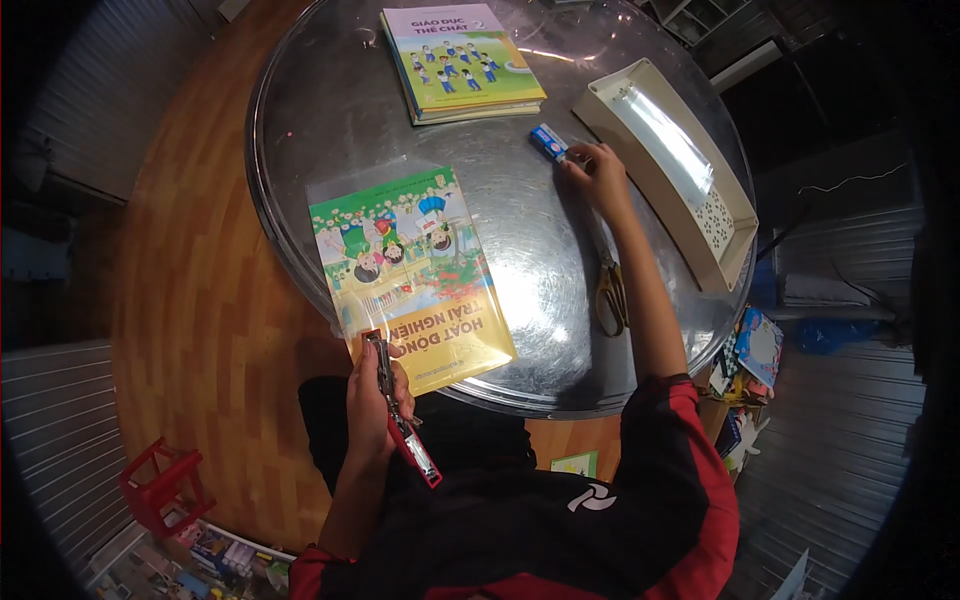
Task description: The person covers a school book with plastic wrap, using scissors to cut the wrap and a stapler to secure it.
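My left hand [372,405] is wrapped round a red and black stapler [408,440] whose top is swung open, showing the metal inside. It hovers over the near edge of an upside-down book [420,270] with a yellow and green cover. Across the table, my right hand [598,182] pinches the near end of a small blue and white box [548,143], which looks like a box of staples. Scissors [612,295] with tan handles lie below my right forearm, their blades pointing away from me.
The round metal table [530,350] carries a stack of books [465,62] at the far side. A long cream plastic basket [690,230] stands along its right edge. On the floor are a red stool [165,485] at left and a pile of books [757,350] at right.
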Demonstrator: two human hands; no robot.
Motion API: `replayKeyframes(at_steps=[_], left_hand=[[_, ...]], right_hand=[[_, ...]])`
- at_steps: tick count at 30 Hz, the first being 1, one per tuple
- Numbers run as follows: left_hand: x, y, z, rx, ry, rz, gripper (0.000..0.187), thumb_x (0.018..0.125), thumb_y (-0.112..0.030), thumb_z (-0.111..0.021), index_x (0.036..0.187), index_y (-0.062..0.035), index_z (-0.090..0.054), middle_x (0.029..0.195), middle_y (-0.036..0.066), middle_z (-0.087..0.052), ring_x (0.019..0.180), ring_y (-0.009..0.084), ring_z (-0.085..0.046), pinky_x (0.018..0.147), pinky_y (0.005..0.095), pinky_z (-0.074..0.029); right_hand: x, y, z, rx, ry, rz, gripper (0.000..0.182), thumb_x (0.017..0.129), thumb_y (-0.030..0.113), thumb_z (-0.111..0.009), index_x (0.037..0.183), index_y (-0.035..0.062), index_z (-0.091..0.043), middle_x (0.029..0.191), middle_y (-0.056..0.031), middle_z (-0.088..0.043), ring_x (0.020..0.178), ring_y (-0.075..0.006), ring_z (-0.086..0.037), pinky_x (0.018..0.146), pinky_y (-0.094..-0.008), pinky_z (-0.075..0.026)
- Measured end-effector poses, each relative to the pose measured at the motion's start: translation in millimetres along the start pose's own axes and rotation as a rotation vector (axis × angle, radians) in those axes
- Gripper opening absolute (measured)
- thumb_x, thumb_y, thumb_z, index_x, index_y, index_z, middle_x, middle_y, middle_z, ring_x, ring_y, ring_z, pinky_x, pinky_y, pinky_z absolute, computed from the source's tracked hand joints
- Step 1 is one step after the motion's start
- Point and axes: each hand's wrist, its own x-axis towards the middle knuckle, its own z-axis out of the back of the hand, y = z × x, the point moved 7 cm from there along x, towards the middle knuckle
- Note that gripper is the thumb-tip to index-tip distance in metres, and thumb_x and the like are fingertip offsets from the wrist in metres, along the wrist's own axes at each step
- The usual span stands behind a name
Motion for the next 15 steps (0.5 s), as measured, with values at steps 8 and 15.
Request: replayKeyframes(at_steps=[8, 15], left_hand=[[0, 2, -3, 0.044, -0.014, 0.004, 0.034, 0.091, -0.037, -0.031, 0.087, -0.005, -0.043, 0.046, 0.001, -0.037, 0.032, 0.0085, -0.036, 0.032, 0.0196, -0.032], [-3, 1, 0, 0.05, -0.036, -0.019, 0.036, 0.09, -0.039, -0.031, 0.087, -0.0049, -0.043, 0.045, 0.0, -0.037, 0.031, 0.0089, -0.037, 0.032, 0.0195, -0.032]], right_hand=[[-37, 47, 7, 0.604, -0.351, -0.038, 0.026, 0.074, 0.011, -0.063, 0.096, 0.0012, -0.056, 0.087, -0.0047, -0.053, 0.072, -0.0095, -0.051, 0.063, -0.0215, -0.042], [-46, 53, 9, 0.734, -0.462, -0.022, 0.026, 0.077, 0.006, -0.061, 0.101, -0.0009, -0.054, 0.092, -0.0051, -0.054, 0.074, -0.0079, -0.051, 0.066, -0.0189, -0.041]])
